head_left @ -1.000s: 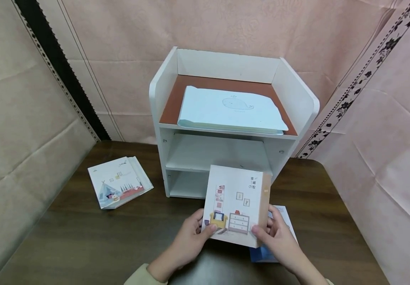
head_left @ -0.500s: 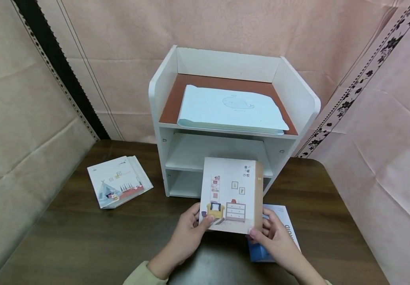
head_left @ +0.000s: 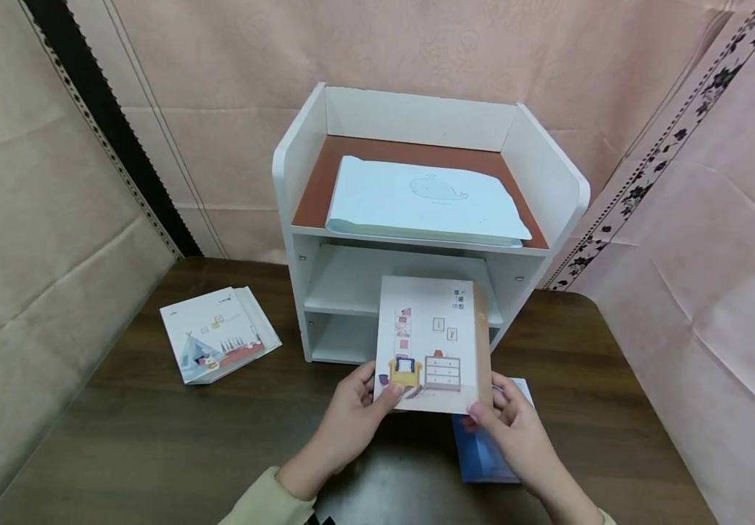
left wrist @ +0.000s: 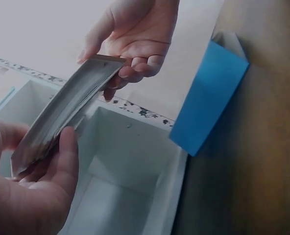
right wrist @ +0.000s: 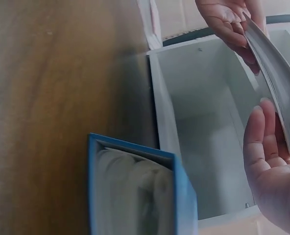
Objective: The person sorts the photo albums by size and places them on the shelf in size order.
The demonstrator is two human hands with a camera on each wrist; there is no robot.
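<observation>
White shelf (head_left: 304, 168), ahead of both hands; its lower openings are partly covered, from my head view, by the book I hold. Paper pad (head_left: 430, 204) with whale drawing, on the shelf's top board, beyond my hands. Small stack of books (head_left: 220, 335), beyond and left of my left hand. Blue book (head_left: 485, 456), on the table (head_left: 154, 452) below my right hand, partly hidden by it. Book (head_left: 426, 350): raised between my hands, left hand (head_left: 351, 415) pinching its lower left corner, right hand (head_left: 515, 430) its lower right edge. Since a half second ago: book lifted slightly farther from me, toward the shelf. Materials: pale printed cover, tan spine; dark wood-grain table; creased pink cloth (head_left: 417, 44) behind
</observation>
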